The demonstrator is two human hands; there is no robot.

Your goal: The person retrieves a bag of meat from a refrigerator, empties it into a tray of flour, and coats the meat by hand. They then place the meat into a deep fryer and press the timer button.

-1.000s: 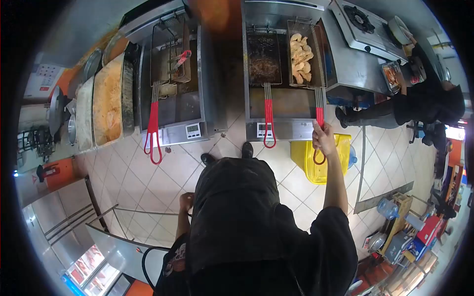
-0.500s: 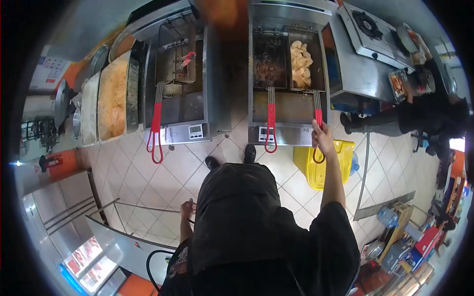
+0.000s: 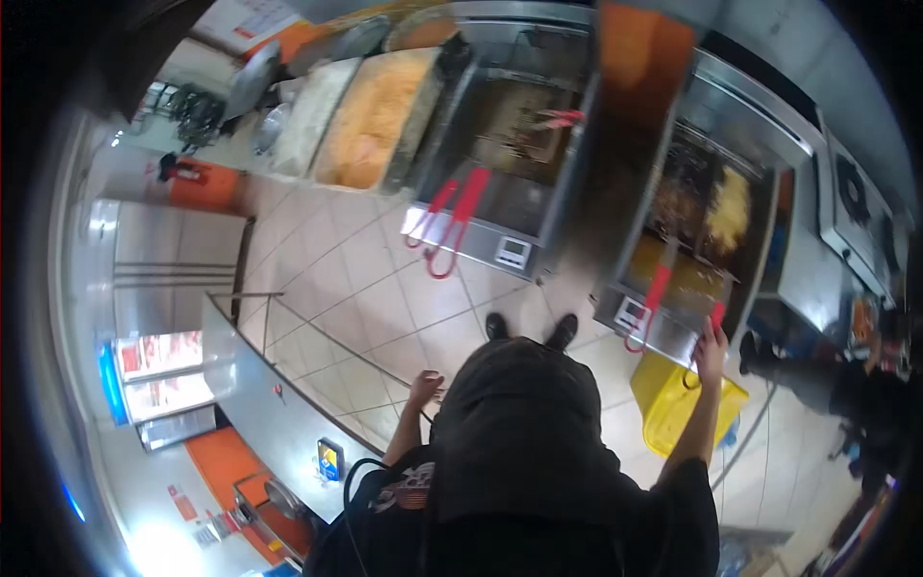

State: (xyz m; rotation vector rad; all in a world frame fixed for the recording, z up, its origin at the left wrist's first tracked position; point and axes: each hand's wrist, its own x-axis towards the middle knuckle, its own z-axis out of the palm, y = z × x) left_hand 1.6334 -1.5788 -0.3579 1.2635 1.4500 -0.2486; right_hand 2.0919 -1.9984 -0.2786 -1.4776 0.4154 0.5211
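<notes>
My right hand [image 3: 710, 348] is closed around the red handle [image 3: 718, 313] of a fryer basket. Pale yellow pieces of food [image 3: 728, 210] lie in that basket, in the right-hand fryer. Beside it, a second basket's red handle [image 3: 658, 288] sticks out over the fryer front, with dark oil behind it. My left hand [image 3: 426, 388] hangs by my side, holding nothing visible, its fingers loosely bent and a little apart. In the left-hand fryer, red-handled tongs [image 3: 560, 118] rest on a basket, and two red handles [image 3: 469, 197] point toward me.
Trays of orange-tinted coating [image 3: 370, 120] and white powder [image 3: 312, 120] stand left of the fryers. A yellow bin [image 3: 663, 409] sits under my right hand. A steel table [image 3: 288, 375] is behind my left side. Another person [image 3: 817, 375] stands at the far right near a gas stove [image 3: 856, 207].
My view has turned left, so the fryers appear further right and tilted. My right hand stays on the basket handle. A second handle now shows at the left fryer.
</notes>
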